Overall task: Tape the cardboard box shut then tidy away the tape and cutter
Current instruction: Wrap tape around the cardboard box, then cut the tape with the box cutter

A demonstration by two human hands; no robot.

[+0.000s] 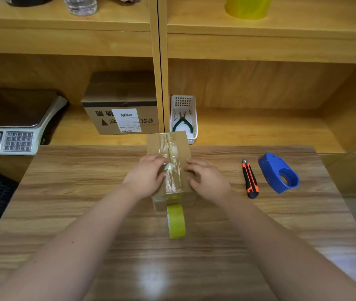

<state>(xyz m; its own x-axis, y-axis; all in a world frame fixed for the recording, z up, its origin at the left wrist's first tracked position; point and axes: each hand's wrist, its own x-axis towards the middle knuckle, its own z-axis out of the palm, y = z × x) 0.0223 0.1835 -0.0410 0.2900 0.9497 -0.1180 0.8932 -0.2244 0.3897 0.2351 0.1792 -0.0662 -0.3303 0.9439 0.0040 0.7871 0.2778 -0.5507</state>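
Observation:
A small cardboard box [154, 143] lies in the middle of the wooden table, its flaps closed. A strip of clear tape [171, 148] runs along its top seam and down the near end to a yellow-green tape roll [176, 221] standing on edge on the table. My left hand [145, 175] rests on the box's left half, fingertips on the tape. My right hand [206, 178] presses flat on the right half. An orange and black utility cutter [250, 179] lies to the right of the box. Neither hand grips anything.
A blue tape dispenser [279, 172] lies right of the cutter. Behind the table, a white basket [183, 101] holds green pliers [182, 123]. A larger labelled carton [120, 111] and a weighing scale [10, 127] sit on the lower shelf. A big yellow tape roll [247, 6] stands on the upper shelf.

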